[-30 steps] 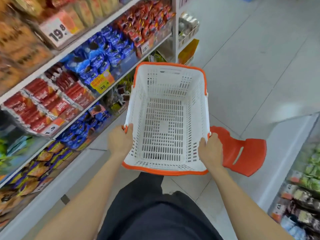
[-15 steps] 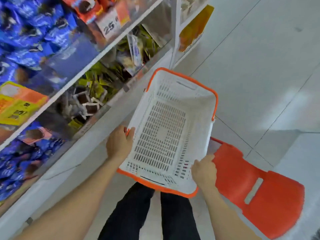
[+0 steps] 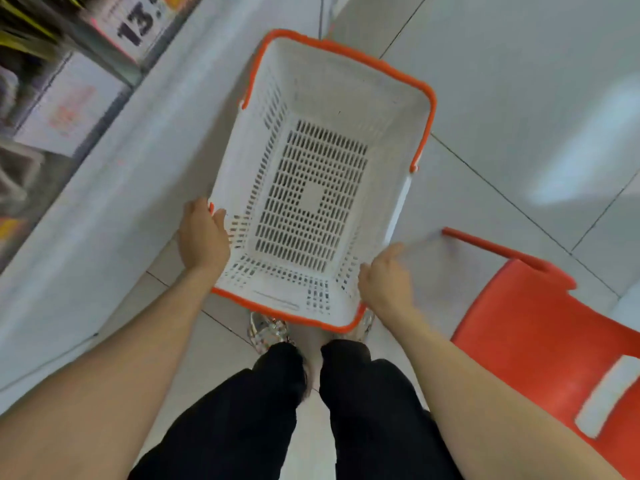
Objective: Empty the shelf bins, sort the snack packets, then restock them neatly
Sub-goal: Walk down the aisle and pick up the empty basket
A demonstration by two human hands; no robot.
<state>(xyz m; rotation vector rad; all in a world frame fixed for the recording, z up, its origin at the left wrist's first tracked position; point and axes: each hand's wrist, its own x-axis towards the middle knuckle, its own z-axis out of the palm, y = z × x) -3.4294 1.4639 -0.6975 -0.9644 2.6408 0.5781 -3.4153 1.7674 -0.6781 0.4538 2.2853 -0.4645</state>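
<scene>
A white slotted shopping basket [image 3: 388, 109] with an orange rim is low over the tiled floor, right in front of my feet, and nothing lies inside it. My left hand [image 3: 202, 235] grips its near left rim, thumb over the edge. My right hand [image 3: 384, 282] holds the near right rim with curled fingers. Of the shelf's snack packets [image 3: 20, 32] only a blurred patch shows at the top left.
The white base of the shelf unit [image 3: 114, 174] runs along the left, with a price tag reading 13 [image 3: 138, 22] above it. An orange plastic chair [image 3: 547, 348] stands on the floor at the right. My two black-trousered legs [image 3: 311, 410] fill the bottom centre.
The basket has gone down towards the floor and my view has tipped downward. The stocked shelves have slid out of view at the top left, and the chair looks nearer.
</scene>
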